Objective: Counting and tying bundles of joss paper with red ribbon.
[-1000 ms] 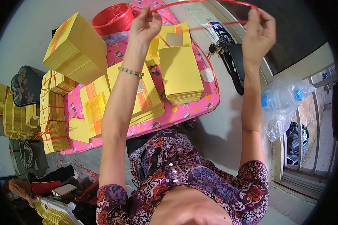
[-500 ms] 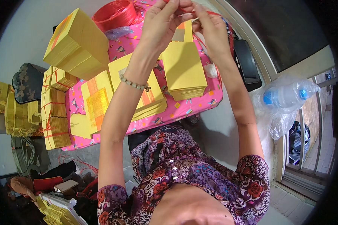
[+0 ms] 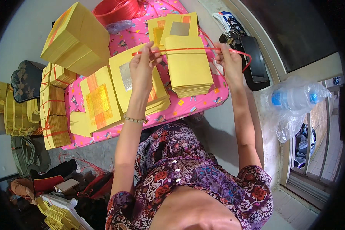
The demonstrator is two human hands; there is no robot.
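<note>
A red plastic string (image 3: 184, 49) is stretched between my two hands, just above a stack of yellow paper (image 3: 189, 71). My left hand (image 3: 143, 63) pinches one end, with a short tail sticking out past the fingers. At the other side my right hand (image 3: 230, 63) is closed on the string, and a loop of it bends out to the right. Under my left hand lies a second yellow stack (image 3: 157, 90) with a silver patch and an orange band. Beyond the middle stack are yellow sheets (image 3: 180, 27) bearing silver and gold squares.
A pink patterned cloth (image 3: 214, 101) covers the table. A tall yellow block of paper (image 3: 78, 42), a red string coil (image 3: 117, 9) and tied yellow bundles (image 3: 55, 115) stand left. Keys (image 3: 230, 37) and a black case (image 3: 254, 63) lie right, near a bagged bottle (image 3: 295, 97).
Both hands have come down nearer to me and moved apart. The string, bunched between the fingers before, is now drawn out straight across the middle stack.
</note>
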